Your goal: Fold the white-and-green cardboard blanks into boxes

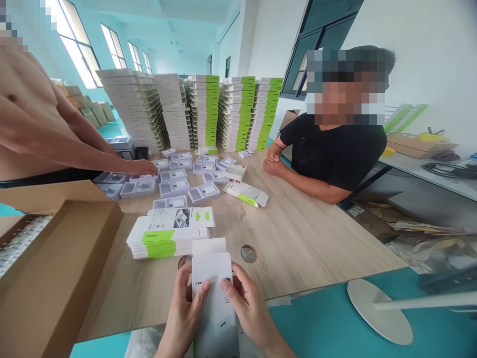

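Here a white box [213, 293] is gripped by both hands, left [185, 318] and right [250, 311], fingers closed on it, above the table [298, 238].

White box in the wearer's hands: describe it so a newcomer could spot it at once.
Start at the wooden table and go to its near edge, just in front of the stack of flat green-banded cartons. There the left hand and right hand grip a white packaging box, top flap open. Unlike its neighbours, it shows a mostly white face and is held, not lying flat.
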Motion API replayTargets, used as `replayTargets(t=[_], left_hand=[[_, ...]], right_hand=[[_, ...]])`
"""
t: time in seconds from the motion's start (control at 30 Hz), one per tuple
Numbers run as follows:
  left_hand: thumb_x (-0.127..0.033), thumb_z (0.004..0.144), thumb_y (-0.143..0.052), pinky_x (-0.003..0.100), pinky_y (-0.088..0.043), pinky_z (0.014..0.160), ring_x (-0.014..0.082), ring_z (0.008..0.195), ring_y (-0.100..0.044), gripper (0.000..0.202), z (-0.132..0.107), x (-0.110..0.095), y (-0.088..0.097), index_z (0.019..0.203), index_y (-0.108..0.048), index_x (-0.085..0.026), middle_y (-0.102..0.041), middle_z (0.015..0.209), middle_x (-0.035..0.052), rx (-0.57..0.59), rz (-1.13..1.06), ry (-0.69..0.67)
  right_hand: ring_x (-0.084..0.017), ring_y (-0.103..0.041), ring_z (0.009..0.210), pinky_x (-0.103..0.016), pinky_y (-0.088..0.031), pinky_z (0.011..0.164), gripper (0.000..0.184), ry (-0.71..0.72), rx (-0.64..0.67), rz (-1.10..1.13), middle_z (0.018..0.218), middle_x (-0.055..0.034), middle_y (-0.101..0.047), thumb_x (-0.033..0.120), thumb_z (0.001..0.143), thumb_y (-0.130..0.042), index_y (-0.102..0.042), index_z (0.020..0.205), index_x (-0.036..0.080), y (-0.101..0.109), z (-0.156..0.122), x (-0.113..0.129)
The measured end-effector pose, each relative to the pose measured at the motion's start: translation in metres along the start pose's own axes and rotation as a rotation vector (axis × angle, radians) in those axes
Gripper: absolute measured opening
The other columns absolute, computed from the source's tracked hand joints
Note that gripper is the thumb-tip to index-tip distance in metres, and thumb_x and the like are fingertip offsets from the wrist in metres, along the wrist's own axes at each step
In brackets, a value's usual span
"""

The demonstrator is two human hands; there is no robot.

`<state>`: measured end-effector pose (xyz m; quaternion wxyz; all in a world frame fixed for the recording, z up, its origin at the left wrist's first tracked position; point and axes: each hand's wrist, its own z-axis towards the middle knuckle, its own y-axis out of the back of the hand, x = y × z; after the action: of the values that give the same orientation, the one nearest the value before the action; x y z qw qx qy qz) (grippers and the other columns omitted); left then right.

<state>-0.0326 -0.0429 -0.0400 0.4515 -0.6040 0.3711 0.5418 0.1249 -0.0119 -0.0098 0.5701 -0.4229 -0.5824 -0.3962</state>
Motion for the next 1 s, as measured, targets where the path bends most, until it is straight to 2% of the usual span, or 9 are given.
replayTargets(t=[0.07,0.17,0.3,0.47,0.63,0.7,0.77,0.87,1.0], left_hand=[[-0.063,0.087,-0.075,0.025,-0.058,0.063,0.0207,0.076,-0.075,0.05,-0.001,-0.002,0.0,0.113,-0.069,-0.021,-0.083,0.103,0.0081,0.017,0.006,0.09],[-0.07,0.084,-0.074,0.026,-0.056,0.06,0.0221,0.071,-0.073,0.057,0.0,-0.005,0.0,0.103,-0.076,-0.017,-0.083,0.087,0.0072,0.026,-0.006,0.157],[-0.074,0.085,-0.07,0.03,-0.059,0.065,0.0263,0.077,-0.075,0.063,0.003,-0.007,0.0,0.106,-0.078,-0.015,-0.084,0.093,0.0103,0.066,0.037,0.173],[-0.07,0.093,-0.062,0.031,-0.061,0.079,0.0268,0.092,-0.076,0.059,0.005,-0.022,0.002,0.115,-0.074,-0.016,-0.083,0.107,0.0112,0.125,0.089,0.152],[-0.069,0.096,-0.06,0.038,-0.059,0.096,0.03,0.11,-0.073,0.061,0.013,-0.043,0.014,0.134,-0.065,-0.021,-0.079,0.124,0.0124,0.526,0.105,0.231],[-0.069,0.095,-0.06,0.04,-0.057,0.1,0.0306,0.113,-0.072,0.061,0.018,-0.049,0.017,0.132,-0.066,-0.021,-0.077,0.125,0.0125,0.648,0.128,0.234],[-0.067,0.094,-0.063,0.038,-0.057,0.097,0.03,0.111,-0.071,0.058,0.02,-0.05,0.018,0.127,-0.065,-0.02,-0.077,0.121,0.0125,0.713,0.172,0.189],[-0.065,0.091,-0.07,0.032,-0.057,0.079,0.0251,0.096,-0.072,0.056,0.022,-0.041,0.016,0.119,-0.058,-0.019,-0.074,0.111,0.0115,0.704,0.17,0.12],[-0.065,0.086,-0.078,0.024,-0.048,0.058,0.0162,0.073,-0.071,0.056,0.018,-0.02,0.013,0.108,-0.047,-0.024,-0.069,0.102,0.0054,0.581,0.021,0.155]], right_hand=[[-0.017,-0.058,0.072,-0.027,-0.049,0.066,0.048,0.018,0.005,-0.058,0.086,-0.0026,-0.064,0.067,0.099,-0.058,-0.07,0.098,0.021,0.004,0.003,0.001],[-0.016,-0.056,0.072,-0.027,-0.047,0.065,0.055,0.008,0.015,-0.083,0.08,-0.0007,-0.057,0.071,0.098,-0.055,-0.065,0.081,0.02,0.008,0.005,-0.001],[-0.019,-0.063,0.077,-0.029,-0.052,0.07,0.053,-0.043,0.032,-0.018,0.084,-0.0024,-0.066,0.072,0.099,-0.053,-0.069,0.106,0.022,0.006,0.003,-0.006],[-0.027,-0.068,0.112,-0.036,-0.057,0.094,0.058,-0.055,-0.143,0.065,0.125,-0.0091,-0.07,0.072,0.098,-0.054,-0.062,0.136,0.029,0.001,0.002,-0.006],[-0.031,-0.066,0.121,-0.041,-0.057,0.099,0.073,-0.11,-0.26,0.163,0.138,-0.0115,-0.066,0.079,0.092,-0.056,-0.057,0.145,0.029,0.014,0.017,0.0],[-0.03,-0.069,0.115,-0.042,-0.057,0.097,0.075,-0.179,-0.168,0.182,0.136,-0.0099,-0.069,0.076,0.087,-0.067,-0.059,0.145,0.03,0.022,0.024,0.008],[-0.03,-0.071,0.103,-0.043,-0.057,0.092,0.062,-0.238,0.073,0.134,0.121,-0.0073,-0.077,0.069,0.085,-0.073,-0.071,0.132,0.028,0.029,0.028,0.02],[-0.03,-0.073,0.096,-0.042,-0.058,0.087,0.039,-0.244,0.341,0.07,0.101,-0.0049,-0.081,0.059,0.085,-0.077,-0.083,0.105,0.026,0.038,0.032,0.04],[-0.023,-0.074,0.082,-0.033,-0.057,0.076,0.037,-0.39,0.316,0.178,0.085,-0.0023,-0.08,0.052,0.072,-0.089,-0.084,0.095,0.024,0.049,0.036,0.053]])
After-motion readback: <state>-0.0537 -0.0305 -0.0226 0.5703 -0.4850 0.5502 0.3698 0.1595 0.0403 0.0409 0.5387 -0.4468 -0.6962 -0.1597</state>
